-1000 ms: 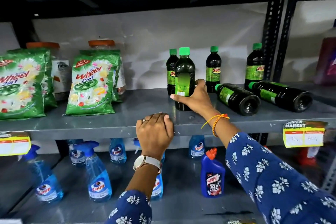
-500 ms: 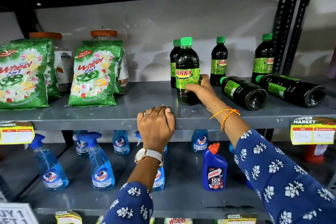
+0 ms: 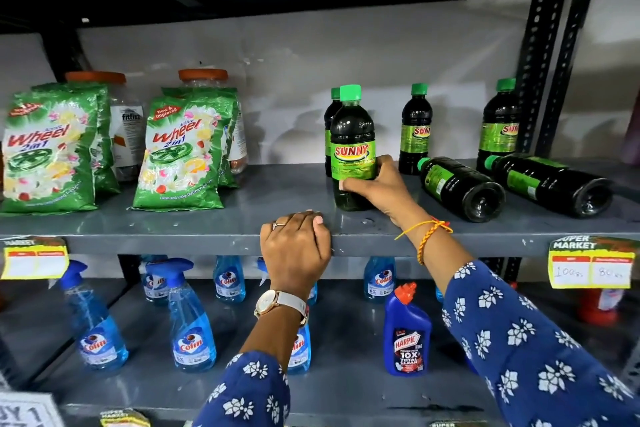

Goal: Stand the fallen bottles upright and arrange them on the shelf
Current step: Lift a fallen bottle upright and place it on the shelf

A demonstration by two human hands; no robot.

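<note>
Right hand (image 3: 375,188) wraps the upright Sunny bottle (image 3: 352,149) near the shelf's (image 3: 207,222) front edge; left hand (image 3: 294,246) curls closed over that edge. Next, probably: the nearer fallen bottle (image 3: 460,185).

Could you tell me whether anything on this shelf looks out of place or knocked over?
Yes. Two dark Sunny bottles lie on their sides at the right of the upper shelf: one beside the right hand, another further right. The others stand upright, including the one being gripped.
</note>
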